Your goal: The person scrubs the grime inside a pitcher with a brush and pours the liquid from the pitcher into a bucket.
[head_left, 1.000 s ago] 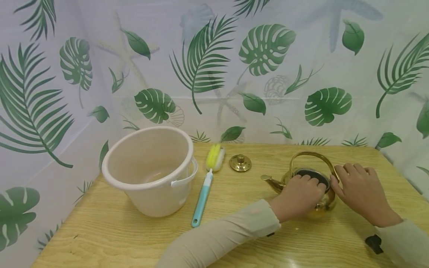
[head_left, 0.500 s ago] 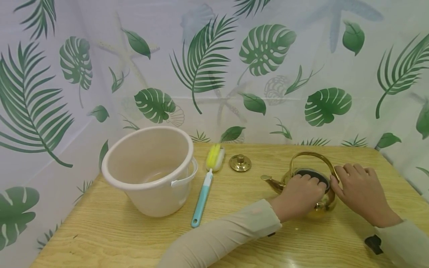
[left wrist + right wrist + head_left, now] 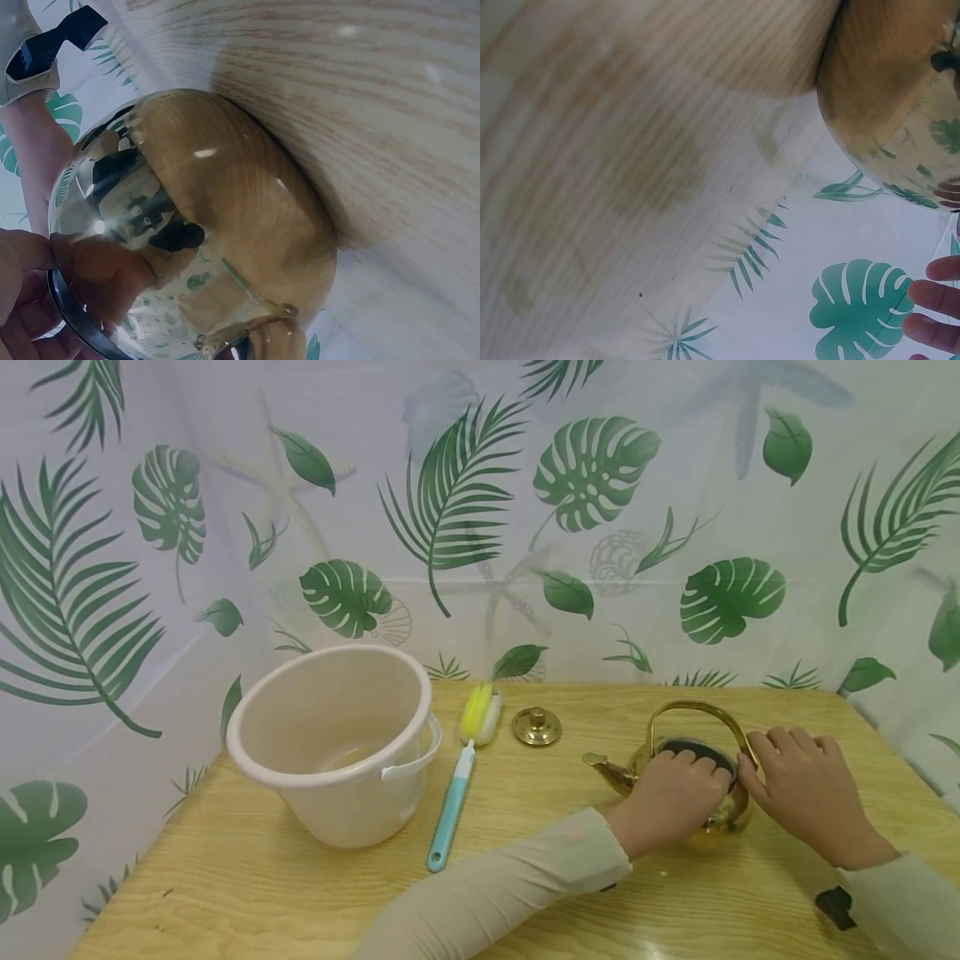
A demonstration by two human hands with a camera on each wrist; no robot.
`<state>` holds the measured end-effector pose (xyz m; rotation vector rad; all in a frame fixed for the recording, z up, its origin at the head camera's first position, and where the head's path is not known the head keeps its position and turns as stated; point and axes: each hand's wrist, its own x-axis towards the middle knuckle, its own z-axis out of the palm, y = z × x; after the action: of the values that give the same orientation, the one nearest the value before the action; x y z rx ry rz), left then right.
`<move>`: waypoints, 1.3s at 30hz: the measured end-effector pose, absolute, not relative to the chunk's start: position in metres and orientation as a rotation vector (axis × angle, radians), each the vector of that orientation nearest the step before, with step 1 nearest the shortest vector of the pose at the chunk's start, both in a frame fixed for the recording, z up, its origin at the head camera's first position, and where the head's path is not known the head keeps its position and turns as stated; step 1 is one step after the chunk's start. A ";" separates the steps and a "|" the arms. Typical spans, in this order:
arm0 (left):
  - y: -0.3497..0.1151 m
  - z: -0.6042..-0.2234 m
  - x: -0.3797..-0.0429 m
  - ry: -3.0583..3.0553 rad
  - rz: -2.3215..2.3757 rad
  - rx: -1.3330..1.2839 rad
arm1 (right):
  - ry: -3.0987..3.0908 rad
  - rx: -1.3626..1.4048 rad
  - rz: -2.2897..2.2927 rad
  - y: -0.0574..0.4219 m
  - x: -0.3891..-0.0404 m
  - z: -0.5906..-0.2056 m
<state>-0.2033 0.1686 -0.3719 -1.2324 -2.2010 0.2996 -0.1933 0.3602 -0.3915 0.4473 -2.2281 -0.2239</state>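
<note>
Left hand [image 3: 678, 797] curls over gold-toned kettle [image 3: 722, 821] at the rim [image 3: 692, 740], right hand [image 3: 813, 789] grips handle [image 3: 699, 704]; wood-grain table [image 3: 262, 893], leaf-print sheet [image 3: 637, 610] behind.

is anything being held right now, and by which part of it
The kettle: the right hand appears to pinch the lower end of its handle. The fingers of the left hand reach into its opening; whether they grip anything there cannot be told.
</note>
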 end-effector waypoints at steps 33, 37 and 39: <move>0.161 -0.366 -0.202 -1.992 0.235 -1.167 | -2.292 0.426 -0.227 0.361 -0.191 -0.392; 0.162 -0.364 -0.203 -1.974 0.236 -1.164 | -2.297 0.427 -0.224 0.361 -0.190 -0.391; 0.162 -0.363 -0.204 -1.972 0.235 -1.159 | -2.290 0.432 -0.224 0.361 -0.190 -0.391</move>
<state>-0.2039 0.1618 -0.3627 -1.1588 -1.9724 0.2345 -0.1897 0.3608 -0.3915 0.4322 -2.2896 -0.2237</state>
